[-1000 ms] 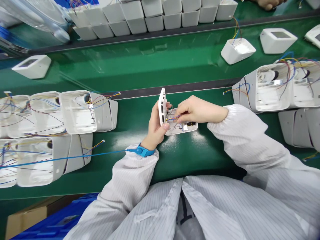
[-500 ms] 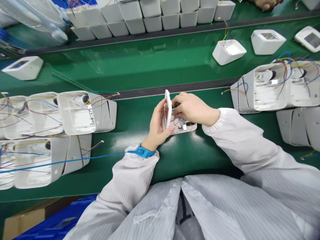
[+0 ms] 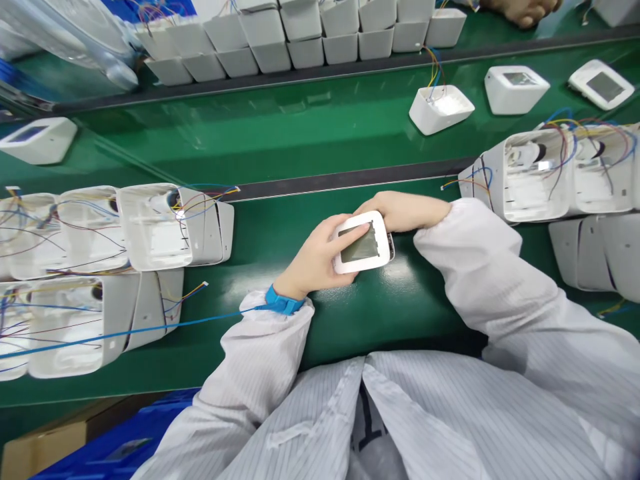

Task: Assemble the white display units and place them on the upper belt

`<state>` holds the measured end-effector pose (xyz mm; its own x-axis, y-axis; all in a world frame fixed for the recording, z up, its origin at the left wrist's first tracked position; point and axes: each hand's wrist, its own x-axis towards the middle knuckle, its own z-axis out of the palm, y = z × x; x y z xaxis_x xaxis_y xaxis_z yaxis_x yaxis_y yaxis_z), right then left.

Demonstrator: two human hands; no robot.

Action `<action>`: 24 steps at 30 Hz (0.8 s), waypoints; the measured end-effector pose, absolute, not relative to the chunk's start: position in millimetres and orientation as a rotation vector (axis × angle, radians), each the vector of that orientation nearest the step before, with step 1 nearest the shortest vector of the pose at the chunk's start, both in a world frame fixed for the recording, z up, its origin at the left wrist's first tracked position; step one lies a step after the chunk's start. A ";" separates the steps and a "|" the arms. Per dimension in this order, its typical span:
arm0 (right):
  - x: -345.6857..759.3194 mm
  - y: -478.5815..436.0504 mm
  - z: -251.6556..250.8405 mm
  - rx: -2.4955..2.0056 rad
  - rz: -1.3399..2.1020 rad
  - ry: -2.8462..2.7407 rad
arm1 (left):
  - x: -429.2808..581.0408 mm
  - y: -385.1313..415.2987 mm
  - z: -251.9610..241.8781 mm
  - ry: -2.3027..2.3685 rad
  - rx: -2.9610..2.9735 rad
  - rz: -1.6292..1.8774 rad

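Observation:
In front of me is a white device casing (image 3: pixel 383 248) with a rounded front cover and a grey display window. The cover lies over its body, whose edge shows at the right. My left hand (image 3: pixel 325 257) grips the casing from the left, one finger stretched across the display and the others around the side. At the casing's far right side, my right hand (image 3: pixel 395 210) holds its edge; the fingertips are partly hidden behind the cover. A blue wrist strap (image 3: pixel 285 302) with a cord is around my left wrist.
Open white housings with loose wires stand at the left (image 3: pixel 155 227) and right (image 3: pixel 537 173). Along the back shelf are stacked grey-white boxes (image 3: pixel 305 50). A wired white shell (image 3: pixel 440 110) and finished-looking display units (image 3: pixel 517 90) sit on the green belt. Another person's hand (image 3: pixel 525 10) is at the top right.
The front cover, upright and held apart from the wired body before, now lies over it with the display facing up. My right hand has moved from the inside wires to the casing's far edge.

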<state>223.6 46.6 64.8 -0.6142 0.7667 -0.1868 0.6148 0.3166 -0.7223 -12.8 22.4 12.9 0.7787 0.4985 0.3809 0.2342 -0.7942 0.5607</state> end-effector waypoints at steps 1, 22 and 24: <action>231.6 48.7 67.2 -1.206 1.289 -2.345 | -12.7 22.1 13.1 0.548 2.487 0.690; 187.1 36.9 35.6 -1.270 1.157 -1.590 | 4.2 3.0 12.4 0.887 2.511 0.518; 184.6 35.8 34.7 -1.329 0.977 -1.629 | 6.1 0.7 10.8 0.938 2.477 0.582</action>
<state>184.6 35.8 34.7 -0.1277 0.9858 0.1091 0.3675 0.1492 -0.9180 6.1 0.7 10.8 0.6834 0.6928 0.2303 0.5138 -0.6805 0.5224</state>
